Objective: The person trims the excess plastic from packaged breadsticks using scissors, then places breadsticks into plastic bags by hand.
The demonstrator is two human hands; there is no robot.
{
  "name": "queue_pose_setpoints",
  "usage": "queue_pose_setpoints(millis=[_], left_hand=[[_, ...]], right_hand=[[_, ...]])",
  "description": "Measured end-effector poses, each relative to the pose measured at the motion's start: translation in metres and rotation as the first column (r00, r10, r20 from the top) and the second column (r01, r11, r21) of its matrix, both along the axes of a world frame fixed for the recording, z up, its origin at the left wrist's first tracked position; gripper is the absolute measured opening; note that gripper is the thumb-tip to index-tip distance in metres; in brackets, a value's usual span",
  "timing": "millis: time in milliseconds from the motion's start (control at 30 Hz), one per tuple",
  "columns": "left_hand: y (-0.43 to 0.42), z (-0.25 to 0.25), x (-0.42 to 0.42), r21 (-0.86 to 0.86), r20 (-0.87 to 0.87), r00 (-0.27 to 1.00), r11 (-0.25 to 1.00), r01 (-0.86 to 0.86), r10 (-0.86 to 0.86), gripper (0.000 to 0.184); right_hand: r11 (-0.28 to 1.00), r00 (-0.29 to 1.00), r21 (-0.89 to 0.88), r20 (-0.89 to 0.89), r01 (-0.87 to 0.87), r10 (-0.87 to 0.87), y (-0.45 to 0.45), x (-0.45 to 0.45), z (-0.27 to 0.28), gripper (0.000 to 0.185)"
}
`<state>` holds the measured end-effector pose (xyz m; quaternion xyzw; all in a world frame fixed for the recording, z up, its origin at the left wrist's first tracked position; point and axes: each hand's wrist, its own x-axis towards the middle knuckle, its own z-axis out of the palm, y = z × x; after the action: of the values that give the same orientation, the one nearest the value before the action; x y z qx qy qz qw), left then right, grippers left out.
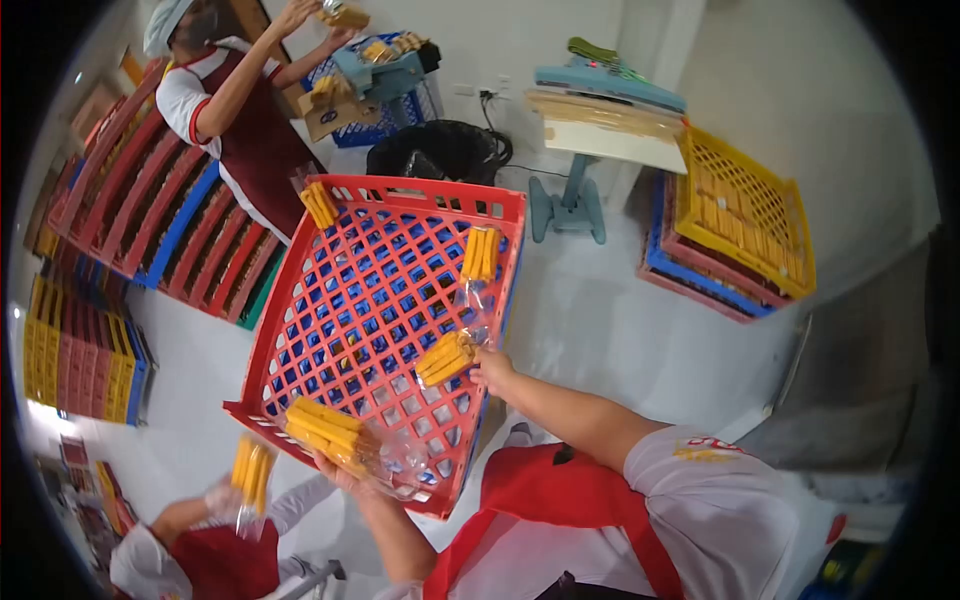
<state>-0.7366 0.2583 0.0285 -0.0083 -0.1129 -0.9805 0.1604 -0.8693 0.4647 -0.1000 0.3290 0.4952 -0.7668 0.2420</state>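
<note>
**Right-hand pack (pixel 440 362) and left-hand pack (pixel 325 432) held at a red crate (pixel 415 188)**

In the head view, the bag of the right-hand pack is pinched at one end by closed fingers of the right hand (pixel 493 371), just inside the crate's right side; whether the lattice floor is touched cannot be told. The left-hand pack is held by the left hand (pixel 345 478) above the crate's near-left corner; its fingers are partly hidden, so how tightly they are closed cannot be told. Another pack (pixel 480 254) is seen along the right side, and a corner pack (pixel 319 205) at the far-left corner. At lower left, a further pack (pixel 254 470) is held by a co-worker's hand (pixel 222 498).
</note>
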Motion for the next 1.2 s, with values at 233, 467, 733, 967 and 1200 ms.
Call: queue_pose_setpoints(millis=[233, 467, 733, 967, 1200], left_hand=[[0.008, 0.004, -0.111, -0.023, 0.075, 0.987, 0.989, 0.143, -0.141, 0.059], [0.103, 0.016, -0.24, -0.052, 0.32, 0.942, 0.995, -0.087, 0.1, 0.054], [0.249, -0.001, -0.367, 0.116, 0.244, 0.967, 0.988, -0.099, 0.068, 0.049], [0.329, 0.035, -0.488, -0.062, 0.319, 0.935, 0.988, -0.142, 0.155, 0.046], [0.33, 0.057, -0.543, -0.158, 0.26, 0.937, 0.968, -0.196, 0.232, 0.043]], right_hand=[[0.823, 0.811, -0.197, 0.156, -0.533, 0.563, 0.058, -0.061, -0.021, 0.028], [0.853, 0.815, 0.327, -0.291, -0.407, 0.501, 0.242, -0.196, 0.067, 0.034], [0.833, 0.78, 0.497, -0.611, 0.244, 0.137, 0.475, -0.451, 0.157, 0.032], [-0.043, 0.694, 0.936, -0.227, 0.349, 0.683, 0.526, -0.628, 0.17, 0.04], [-0.086, 0.677, 0.996, 0.061, 0.003, 0.733, 0.542, -0.676, 0.156, 0.048]])
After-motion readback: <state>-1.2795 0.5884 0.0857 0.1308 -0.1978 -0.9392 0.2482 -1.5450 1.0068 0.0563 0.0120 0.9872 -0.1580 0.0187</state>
